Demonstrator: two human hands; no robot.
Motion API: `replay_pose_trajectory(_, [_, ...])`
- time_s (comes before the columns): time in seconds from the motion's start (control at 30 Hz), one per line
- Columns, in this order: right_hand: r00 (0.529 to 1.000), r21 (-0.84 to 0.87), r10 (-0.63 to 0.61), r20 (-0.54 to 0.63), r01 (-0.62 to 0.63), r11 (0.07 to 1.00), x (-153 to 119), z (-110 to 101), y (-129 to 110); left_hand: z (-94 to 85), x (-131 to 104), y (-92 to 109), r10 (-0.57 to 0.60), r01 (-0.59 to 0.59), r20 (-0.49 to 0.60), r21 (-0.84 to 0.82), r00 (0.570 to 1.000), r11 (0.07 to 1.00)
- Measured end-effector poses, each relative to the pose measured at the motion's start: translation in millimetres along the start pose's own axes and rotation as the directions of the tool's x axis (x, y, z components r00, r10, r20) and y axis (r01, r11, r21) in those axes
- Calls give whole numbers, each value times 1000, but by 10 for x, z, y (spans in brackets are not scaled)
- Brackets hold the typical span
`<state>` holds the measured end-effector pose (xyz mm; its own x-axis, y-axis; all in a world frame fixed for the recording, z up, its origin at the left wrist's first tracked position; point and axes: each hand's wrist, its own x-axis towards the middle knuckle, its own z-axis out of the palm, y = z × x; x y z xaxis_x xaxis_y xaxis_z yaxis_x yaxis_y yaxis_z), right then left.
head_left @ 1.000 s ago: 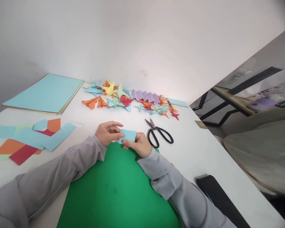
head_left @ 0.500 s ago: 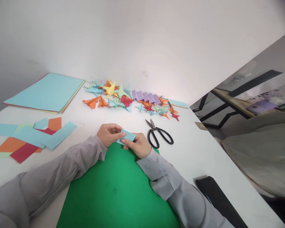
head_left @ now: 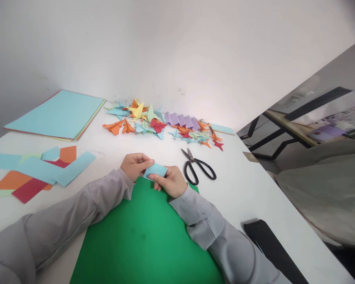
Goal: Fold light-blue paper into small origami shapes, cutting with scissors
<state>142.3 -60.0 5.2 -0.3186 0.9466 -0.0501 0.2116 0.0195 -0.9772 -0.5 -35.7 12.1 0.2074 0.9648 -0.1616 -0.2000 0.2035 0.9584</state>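
A small piece of light blue paper [head_left: 156, 169] is held up between my two hands, above the far end of a green sheet [head_left: 142, 232]. My left hand [head_left: 136, 165] pinches its upper left corner with thumb and fingers. From the right, my right hand [head_left: 173, 181] grips the paper, the thumb lying across its lower front and the fingers partly hidden behind it. Black-handled scissors [head_left: 192, 159] lie with blades slightly apart just beyond my right hand.
Loose coloured paper pieces [head_left: 44, 169] lie at the left, below a stack of large sheets [head_left: 59, 112]. Folded paper shapes [head_left: 142, 118] and a pleated purple strip [head_left: 182, 120] line the wall. A long black object [head_left: 272, 246] rests near my right forearm.
The left thumb has shifted up along the paper's edge, so more of its face shows. The paper has tilted and moved slightly left; my right hand has barely moved.
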Motion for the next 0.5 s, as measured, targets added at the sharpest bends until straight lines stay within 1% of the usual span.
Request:
replay_pose_trajectory(0.13, [1000, 11, 2, 24, -2, 1000, -9, 3, -41, 21, -12, 15, 3, -3, -10, 12, 1000, 1000])
replay_pose_trajectory(0.33, [999, 24, 47, -7, -47, 999, -34, 49, -93, 51, -28, 29, 19, -18, -30, 21, 999, 1000])
replay_pose_trajectory(0.5, [1000, 49, 20, -13, -20, 999, -36, 71, -63, 42, -16, 15, 21, -21, -10, 25, 1000, 999])
